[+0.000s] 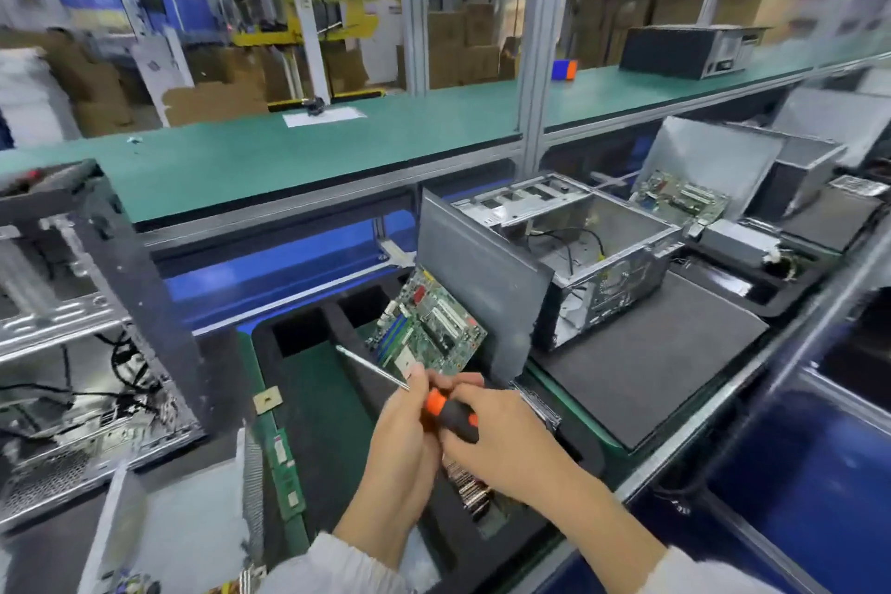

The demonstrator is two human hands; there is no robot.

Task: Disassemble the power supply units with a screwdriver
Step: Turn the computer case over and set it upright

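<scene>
Both of my hands hold one screwdriver (451, 415) with a black and orange handle; its metal shaft points up and left over a black foam tray (308, 381). My right hand (501, 439) wraps the handle. My left hand (402, 444) pinches the shaft near the orange collar. A grey power supply unit (188, 526) with a perforated side lies at the bottom left, apart from both hands. Below my hands a finned part (470, 490) sits in the tray, partly hidden.
A green motherboard (429, 328) leans in the tray beyond my hands. An opened computer case (569, 251) stands on a foam pad to the right, another case (82, 328) at the left. More boards and cases sit far right. A green shelf (337, 145) runs overhead.
</scene>
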